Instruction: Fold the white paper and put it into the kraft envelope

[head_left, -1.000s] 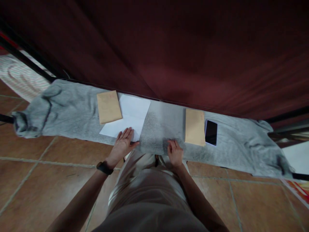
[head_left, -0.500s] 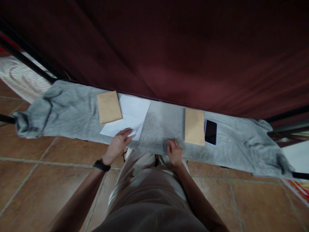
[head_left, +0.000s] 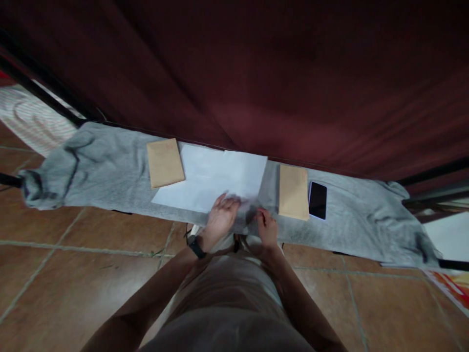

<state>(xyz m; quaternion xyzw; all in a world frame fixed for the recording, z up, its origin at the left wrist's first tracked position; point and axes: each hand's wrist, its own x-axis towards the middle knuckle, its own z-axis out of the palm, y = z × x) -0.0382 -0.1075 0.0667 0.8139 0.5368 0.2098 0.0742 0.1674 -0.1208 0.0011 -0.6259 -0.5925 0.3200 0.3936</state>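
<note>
My left hand (head_left: 222, 219), with a black watch on its wrist, grips the near edge of a white sheet (head_left: 234, 177) that lies across the middle of the grey cloth (head_left: 110, 168). More white paper (head_left: 190, 178) stays underneath to the left. My right hand (head_left: 266, 228) rests with curled fingers on the cloth, just at the sheet's near right corner. One brown envelope (head_left: 164, 162) lies partly on the left paper. A second brown envelope (head_left: 293, 191) sits right of the sheet, beside a dark phone (head_left: 318, 200).
A dark red curtain (head_left: 256, 73) hangs right behind the narrow cloth-covered surface. Brown floor tiles (head_left: 66, 278) spread below and to the left. The cloth bunches up at both ends (head_left: 36, 188). Striped fabric (head_left: 32, 122) lies at the far left.
My left hand pinched the top white sheet and drew it to the right, so it now lies in the middle near my right hand. My right hand has barely moved.
</note>
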